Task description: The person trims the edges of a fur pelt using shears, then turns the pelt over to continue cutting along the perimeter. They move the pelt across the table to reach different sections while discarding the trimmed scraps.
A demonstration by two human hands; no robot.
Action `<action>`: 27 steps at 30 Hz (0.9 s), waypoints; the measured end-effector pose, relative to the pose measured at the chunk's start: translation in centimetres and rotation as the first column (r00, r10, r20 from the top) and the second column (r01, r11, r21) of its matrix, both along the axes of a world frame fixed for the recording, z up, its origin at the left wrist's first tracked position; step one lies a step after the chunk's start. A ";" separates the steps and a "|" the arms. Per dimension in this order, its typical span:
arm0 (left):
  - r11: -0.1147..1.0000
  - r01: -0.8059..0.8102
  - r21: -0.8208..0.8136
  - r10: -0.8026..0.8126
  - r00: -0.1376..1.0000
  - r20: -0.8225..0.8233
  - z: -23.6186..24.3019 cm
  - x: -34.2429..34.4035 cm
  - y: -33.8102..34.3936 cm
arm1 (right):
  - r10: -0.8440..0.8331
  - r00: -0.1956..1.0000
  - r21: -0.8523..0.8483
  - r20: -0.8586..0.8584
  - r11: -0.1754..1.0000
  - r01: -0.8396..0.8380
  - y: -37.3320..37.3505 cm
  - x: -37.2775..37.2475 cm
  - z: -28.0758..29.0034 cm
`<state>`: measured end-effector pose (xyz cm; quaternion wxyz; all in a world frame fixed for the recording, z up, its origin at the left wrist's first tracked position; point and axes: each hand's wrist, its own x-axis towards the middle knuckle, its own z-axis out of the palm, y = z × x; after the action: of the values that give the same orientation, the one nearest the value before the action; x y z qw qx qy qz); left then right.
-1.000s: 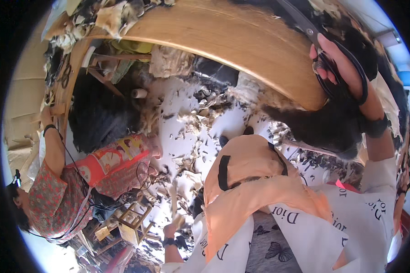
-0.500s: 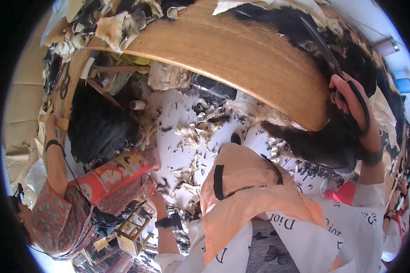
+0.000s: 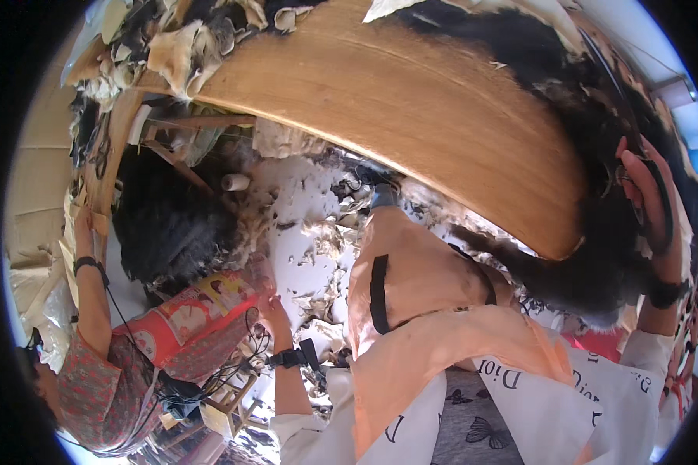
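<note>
Since earlier frame, R hand (image 3: 650,186) + scissors (image 3: 628,116) swung further right; L hand (image 3: 274,316) up a bit. Wooden table (image 3: 411,116) is left of R hand. White top (image 3: 628,426), dark lettering, below R hand. Black fur (image 3: 582,271) just below-left of same hand. Co-worker's red apron (image 3: 202,314), printed pics, just left of L hand; contact unclear. Scissors gripped by handles in R hand, blades pointing up past fingers. L hand: can't tell if open or closed.
</note>
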<state>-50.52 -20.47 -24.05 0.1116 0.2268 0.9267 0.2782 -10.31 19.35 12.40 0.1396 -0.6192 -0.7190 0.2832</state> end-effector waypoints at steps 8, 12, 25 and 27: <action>0.889 -0.455 -0.052 0.393 0.701 0.595 -1.2 4.2 -7.2 | 0.038 0.994 0.196 0.106 0.979 -0.058 1.9 -2.5 -2.6; 0.905 -0.419 -0.072 0.374 0.704 0.604 3.6 0.9 -5.5 | 0.123 0.982 0.166 0.141 0.975 -0.146 5.1 -3.0 -0.9; 0.929 0.175 0.326 -0.279 0.910 0.307 19.1 -3.2 22.3 | -0.059 0.983 0.097 -0.173 0.992 0.077 5.0 3.7 2.1; 0.905 0.212 0.370 -0.314 0.918 0.243 21.8 -3.4 24.3 | -0.141 0.968 -0.013 -0.209 0.990 0.141 5.0 3.9 2.2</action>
<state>-53.90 3.88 -2.21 0.2460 0.3223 0.7983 0.4453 -6.38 24.35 14.59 0.2350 -0.6353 -0.6547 0.3354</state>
